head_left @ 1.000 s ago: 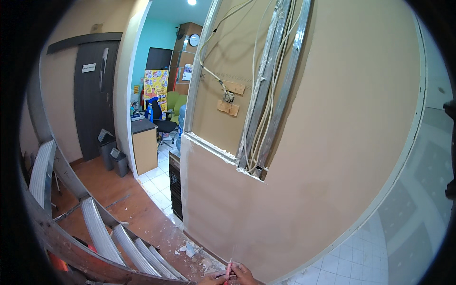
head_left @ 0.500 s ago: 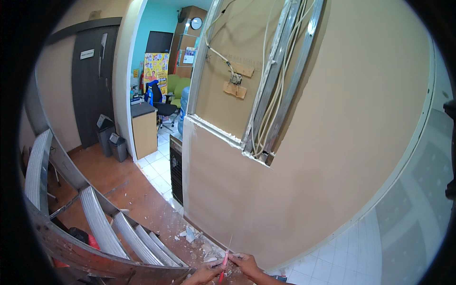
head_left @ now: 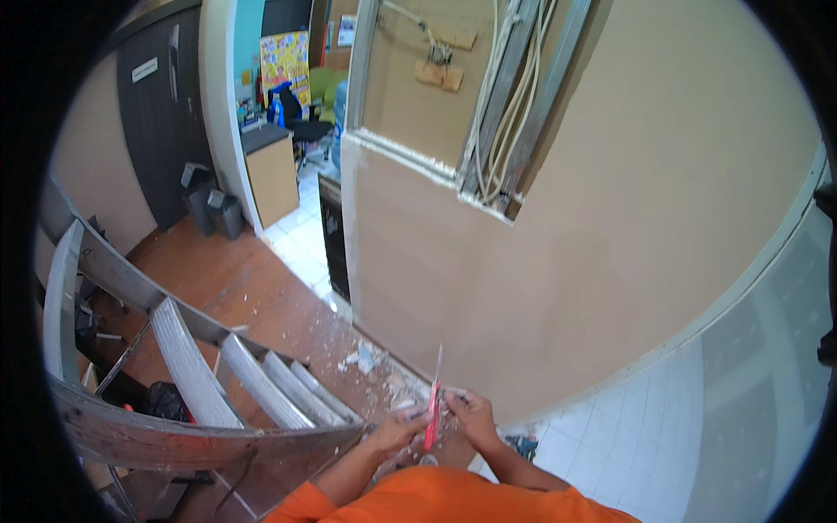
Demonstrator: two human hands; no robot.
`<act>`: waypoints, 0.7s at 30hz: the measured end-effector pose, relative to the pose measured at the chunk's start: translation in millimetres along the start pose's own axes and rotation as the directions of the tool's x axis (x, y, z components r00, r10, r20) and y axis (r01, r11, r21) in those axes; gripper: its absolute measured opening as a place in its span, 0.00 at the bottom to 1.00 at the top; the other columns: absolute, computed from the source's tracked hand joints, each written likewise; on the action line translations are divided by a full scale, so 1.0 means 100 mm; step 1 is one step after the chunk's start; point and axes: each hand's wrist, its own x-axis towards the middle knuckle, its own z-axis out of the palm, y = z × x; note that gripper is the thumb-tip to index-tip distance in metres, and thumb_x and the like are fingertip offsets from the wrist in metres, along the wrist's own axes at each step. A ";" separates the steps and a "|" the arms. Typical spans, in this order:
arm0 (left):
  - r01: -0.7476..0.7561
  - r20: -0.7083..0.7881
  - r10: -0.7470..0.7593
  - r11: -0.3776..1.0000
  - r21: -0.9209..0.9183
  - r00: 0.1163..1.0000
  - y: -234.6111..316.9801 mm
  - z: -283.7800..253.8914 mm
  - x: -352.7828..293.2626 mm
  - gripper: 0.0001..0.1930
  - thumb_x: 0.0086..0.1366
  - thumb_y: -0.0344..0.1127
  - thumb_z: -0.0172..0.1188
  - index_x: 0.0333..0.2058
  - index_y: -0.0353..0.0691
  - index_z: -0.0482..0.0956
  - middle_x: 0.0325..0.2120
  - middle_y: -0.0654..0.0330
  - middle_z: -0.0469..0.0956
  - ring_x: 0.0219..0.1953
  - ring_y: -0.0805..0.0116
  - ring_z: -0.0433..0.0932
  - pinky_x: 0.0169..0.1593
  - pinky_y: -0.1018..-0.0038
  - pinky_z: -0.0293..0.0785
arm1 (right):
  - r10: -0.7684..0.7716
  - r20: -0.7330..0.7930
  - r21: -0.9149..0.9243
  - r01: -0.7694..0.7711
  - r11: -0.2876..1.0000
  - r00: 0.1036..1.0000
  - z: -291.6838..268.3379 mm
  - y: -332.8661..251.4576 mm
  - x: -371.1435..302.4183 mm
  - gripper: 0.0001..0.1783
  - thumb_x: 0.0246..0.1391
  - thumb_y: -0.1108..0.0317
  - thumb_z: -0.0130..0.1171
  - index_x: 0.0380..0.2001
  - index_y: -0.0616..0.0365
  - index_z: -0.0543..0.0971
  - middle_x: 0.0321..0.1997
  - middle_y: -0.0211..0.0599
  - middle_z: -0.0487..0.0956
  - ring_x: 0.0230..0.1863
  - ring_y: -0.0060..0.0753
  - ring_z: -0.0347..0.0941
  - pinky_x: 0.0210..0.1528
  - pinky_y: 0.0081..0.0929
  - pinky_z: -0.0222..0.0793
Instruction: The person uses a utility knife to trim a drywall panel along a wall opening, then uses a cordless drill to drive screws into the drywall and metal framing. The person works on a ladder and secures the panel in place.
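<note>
A red utility knife [head_left: 432,410], blade extended upward, is pinched between left hand [head_left: 397,429] and right hand [head_left: 471,415] just below the drywall panel [head_left: 558,253]; blade adjustment is judged underway, steadiness being required next.

Your view has tipped downward since a second ago: your hands, then barely showing at the lower edge, are now well inside the picture, with both forearms and your orange sleeves visible. Your left hand [head_left: 399,430] and right hand [head_left: 471,411] have come up close together, and the red utility knife [head_left: 433,410] now stands upright between your fingers [head_left: 453,399], its blade extended above them against the tan wall panel [head_left: 610,261]. The ladder [head_left: 218,383] has slid nearer, left of your fingers.
</note>
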 end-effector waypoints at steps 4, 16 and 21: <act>0.061 -0.047 -0.055 0.988 0.143 0.997 -0.03 -0.03 -0.01 0.22 0.75 0.40 0.58 0.61 0.34 0.72 0.46 0.61 0.80 0.44 0.72 0.81 0.50 0.73 0.81 | 0.018 -0.006 -0.044 -0.018 0.999 1.000 0.00 -0.05 -0.06 0.13 0.62 0.70 0.67 0.46 0.67 0.84 0.37 0.32 0.84 0.37 0.20 0.78 0.42 0.22 0.76; 0.057 -0.058 -0.049 0.989 0.135 0.997 -0.22 -0.12 -0.05 0.20 0.75 0.40 0.58 0.59 0.35 0.75 0.40 0.64 0.79 0.42 0.72 0.81 0.48 0.70 0.82 | -0.113 0.133 0.028 0.111 0.993 0.985 0.01 0.07 -0.14 0.19 0.61 0.75 0.65 0.54 0.70 0.78 0.48 0.40 0.84 0.49 0.26 0.79 0.56 0.25 0.74; 0.082 -0.170 -0.058 0.987 0.137 0.984 -0.32 -0.13 -0.05 0.19 0.75 0.42 0.58 0.58 0.38 0.77 0.40 0.65 0.81 0.39 0.73 0.81 0.42 0.75 0.79 | -0.160 0.129 -0.218 0.185 0.958 0.979 -0.08 0.12 -0.17 0.16 0.60 0.73 0.67 0.51 0.63 0.82 0.48 0.35 0.84 0.47 0.26 0.80 0.50 0.25 0.77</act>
